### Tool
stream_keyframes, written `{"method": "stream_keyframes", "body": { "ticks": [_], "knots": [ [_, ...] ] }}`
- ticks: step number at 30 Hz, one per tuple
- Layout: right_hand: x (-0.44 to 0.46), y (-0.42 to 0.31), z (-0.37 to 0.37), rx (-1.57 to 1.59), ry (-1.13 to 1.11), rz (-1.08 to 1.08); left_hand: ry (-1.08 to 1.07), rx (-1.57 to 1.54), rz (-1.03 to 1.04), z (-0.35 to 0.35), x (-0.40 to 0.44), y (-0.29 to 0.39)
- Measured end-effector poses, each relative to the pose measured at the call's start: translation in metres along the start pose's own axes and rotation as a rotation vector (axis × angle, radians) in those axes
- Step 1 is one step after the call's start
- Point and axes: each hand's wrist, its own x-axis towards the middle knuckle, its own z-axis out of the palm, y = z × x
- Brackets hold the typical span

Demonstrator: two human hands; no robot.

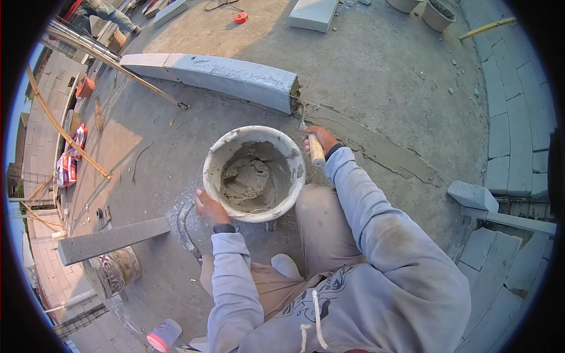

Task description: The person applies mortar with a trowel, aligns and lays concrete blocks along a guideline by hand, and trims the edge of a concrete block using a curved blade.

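A white bucket (213,154) of wet grey mortar (250,176) stands in front of my knees. My left hand (210,209) grips its near left rim, fingers on the outer side and partly hidden. My right hand (321,140) is closed round the wooden handle of a trowel (316,154), just right of the bucket. The trowel's blade is seen edge-on and points at the end of a row of pale blocks (235,79). From that end a strip of spread mortar (376,141) runs right along the floor, beside a thin taut string.
A loose block (471,196) lies at the strip's right end. At left, a long block (115,240) rests on a paint bucket (115,270), near a plastic cup (165,334). A red tape measure (241,17) lies ahead. A wooden pole (126,70) slants at upper left, near another person's legs (109,15).
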Motion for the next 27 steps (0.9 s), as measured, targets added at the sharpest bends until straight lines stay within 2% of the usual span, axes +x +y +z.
{"method": "stream_keyframes", "body": {
  "ticks": [2, 3, 5, 6, 9, 11, 17, 19, 20, 22, 27],
  "knots": [
    [-0.004, -0.011, -0.012, -0.282, 0.098, -0.171, 0.004, -0.057, 0.0, 0.008, -0.011, 0.007],
    [-0.005, 0.034, 0.009, -0.462, 0.137, -0.118, 0.004, 0.052, -0.007, -0.032, 0.004, -0.001],
    [-0.018, 0.009, -0.002, -0.945, 0.283, -0.177, -0.006, 0.049, -0.048, -0.014, 0.005, -0.009],
    [-0.031, 0.005, 0.004, -1.245, 0.466, -0.311, 0.025, 0.075, -0.021, -0.005, 0.005, -0.009],
    [-0.022, 0.02, 0.006, -1.451, 0.523, -0.364, 0.041, 0.151, 0.036, -0.006, 0.003, -0.007],
    [-0.016, 0.029, 0.006, -1.5, 0.529, -0.364, -0.019, 0.136, 0.02, -0.009, 0.004, -0.007],
    [-0.043, 0.029, -0.028, -1.568, 0.573, -0.354, 0.049, 0.258, 0.097, -0.008, 0.026, -0.031],
    [-0.072, 0.035, -0.057, -1.531, 0.673, -0.319, 0.04, 0.349, 0.078, -0.01, 0.02, -0.022],
    [-0.082, 0.042, -0.078, -1.508, 0.7, -0.306, 0.024, 0.342, 0.048, -0.01, 0.012, -0.009],
    [-0.104, 0.057, -0.129, -1.485, 0.835, -0.299, 0.01, 0.133, 0.086, 0.0, -0.002, 0.001],
    [-0.174, 0.099, -0.235, -1.349, 1.016, -0.162, -0.01, 0.207, 0.098, 0.002, -0.014, 0.021]
  ]
}}
